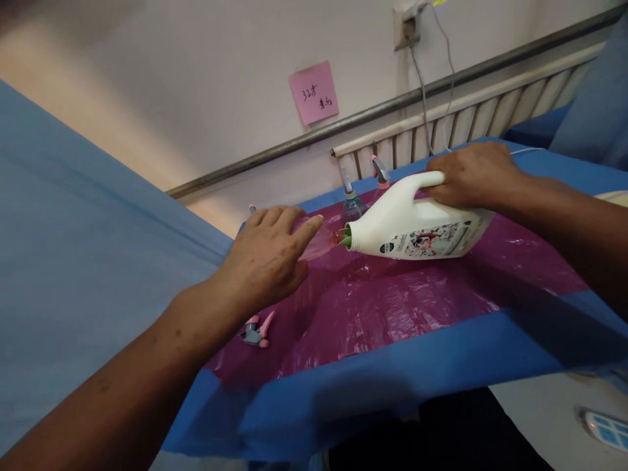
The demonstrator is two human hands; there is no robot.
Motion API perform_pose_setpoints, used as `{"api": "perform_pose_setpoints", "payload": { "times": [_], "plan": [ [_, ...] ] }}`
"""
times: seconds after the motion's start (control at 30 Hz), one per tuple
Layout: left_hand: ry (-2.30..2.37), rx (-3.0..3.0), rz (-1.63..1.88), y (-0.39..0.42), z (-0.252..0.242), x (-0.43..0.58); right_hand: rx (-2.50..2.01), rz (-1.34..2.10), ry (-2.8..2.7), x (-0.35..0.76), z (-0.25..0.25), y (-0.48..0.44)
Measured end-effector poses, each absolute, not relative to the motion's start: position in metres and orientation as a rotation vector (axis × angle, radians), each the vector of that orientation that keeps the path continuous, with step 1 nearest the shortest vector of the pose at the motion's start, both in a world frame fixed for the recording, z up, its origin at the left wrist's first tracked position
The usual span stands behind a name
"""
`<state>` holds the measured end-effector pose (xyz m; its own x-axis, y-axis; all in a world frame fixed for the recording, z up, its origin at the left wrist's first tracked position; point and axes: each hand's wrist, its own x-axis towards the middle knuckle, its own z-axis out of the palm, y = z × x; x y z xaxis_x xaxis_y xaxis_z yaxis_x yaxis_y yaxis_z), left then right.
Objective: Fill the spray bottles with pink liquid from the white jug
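My right hand (473, 175) is closed round the handle of a white jug (417, 226) with a printed label, tipped on its side with the green mouth pointing left. My left hand (267, 252) is wrapped round a clear pinkish bottle (318, 242), holding it tilted so its open neck meets the jug's mouth. Both hover over a magenta plastic sheet (392, 301) spread on a blue-covered table (373, 386).
A loose pink-and-grey spray trigger head (258, 329) lies on the sheet near my left forearm. Two spray bottles (352, 199) with trigger tops stand at the back by a radiator. A pink sticky note (314, 91) and a wall socket with cable are on the wall.
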<state>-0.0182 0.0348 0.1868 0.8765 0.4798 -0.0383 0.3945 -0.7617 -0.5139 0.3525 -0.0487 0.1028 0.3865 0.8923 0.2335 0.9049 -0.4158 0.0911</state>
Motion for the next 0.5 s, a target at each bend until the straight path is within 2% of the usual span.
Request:
{"api": "perform_pose_setpoints", "payload": {
  "times": [0.5],
  "plan": [
    [-0.593, -2.476, 0.240, 0.0340, 0.1899, -0.0111, -2.579, -0.378, -1.666, 0.3494, 0.1046, -0.0487]
  ]
}}
